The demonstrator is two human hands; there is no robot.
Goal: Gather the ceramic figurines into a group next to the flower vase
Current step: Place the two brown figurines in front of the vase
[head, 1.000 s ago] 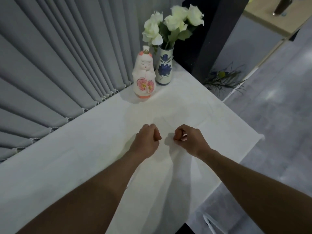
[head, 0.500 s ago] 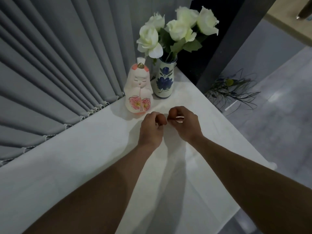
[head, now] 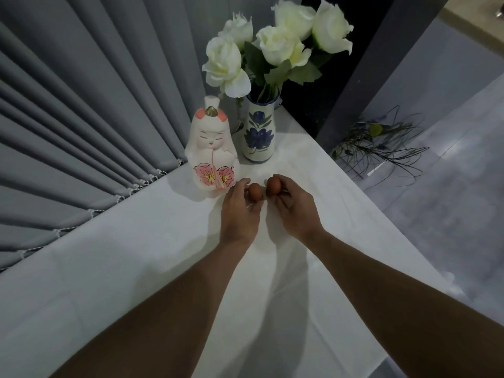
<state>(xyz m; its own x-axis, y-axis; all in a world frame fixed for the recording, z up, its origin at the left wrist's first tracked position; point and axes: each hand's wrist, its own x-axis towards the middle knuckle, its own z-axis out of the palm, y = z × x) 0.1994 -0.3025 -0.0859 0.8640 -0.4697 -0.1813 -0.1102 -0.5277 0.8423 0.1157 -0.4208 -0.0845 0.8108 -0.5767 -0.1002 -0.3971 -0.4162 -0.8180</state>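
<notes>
A white ceramic doll figurine (head: pixel 211 148) with pink flowers stands on the white table (head: pixel 136 268), just left of a white vase (head: pixel 259 132) painted with blue flowers and holding white roses (head: pixel 275 42). My left hand (head: pixel 240 211) pinches a small brown egg-shaped figurine (head: pixel 255 191) in its fingertips, just right of the doll's base. My right hand (head: pixel 294 205) grips a second small brown egg-shaped figurine (head: pixel 273 185) close beside the first. Both sit low over the tabletop in front of the vase; whether they touch it is hidden.
Grey pleated curtains (head: pixel 81 118) hang along the table's left edge. A dark pillar (head: pixel 362 66) rises behind the vase. The table's right edge drops to a grey floor (head: pixel 450 214), where a spiky grass-like plant (head: pixel 381 143) lies.
Both hands have moved forward toward the doll and vase. Their fingers have loosened, so the two brown figurines now show at the fingertips.
</notes>
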